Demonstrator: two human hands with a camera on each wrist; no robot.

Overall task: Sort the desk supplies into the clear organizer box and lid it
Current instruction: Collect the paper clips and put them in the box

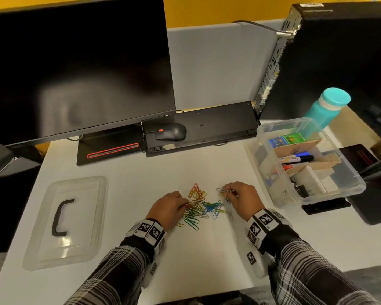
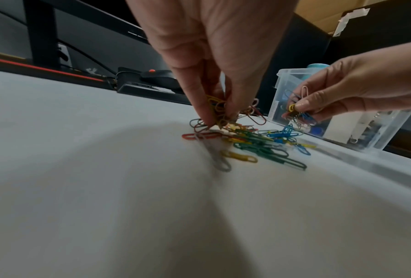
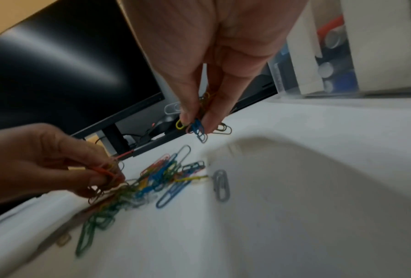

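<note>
A pile of coloured paper clips (image 1: 201,208) (image 2: 254,143) (image 3: 161,178) lies on the white desk in front of me. My left hand (image 1: 171,208) (image 2: 217,114) (image 3: 104,178) pinches a bunch of clips at the pile's left edge. My right hand (image 1: 240,195) (image 2: 299,111) (image 3: 197,122) holds a small bunch of clips just above the desk, to the right of the pile. The clear organizer box (image 1: 271,179) (image 2: 390,131) stands at the right, with cardboard dividers, markers, stickers and binder clips inside. Its clear lid (image 1: 64,221) with a black handle lies flat at the left.
A black monitor (image 1: 75,62) stands at the back left, with a keyboard (image 1: 218,124) and a mouse (image 1: 171,132) behind the pile. A teal bottle (image 1: 326,108) and a black computer case (image 1: 328,51) stand behind the box. The desk's front edge is near my forearms.
</note>
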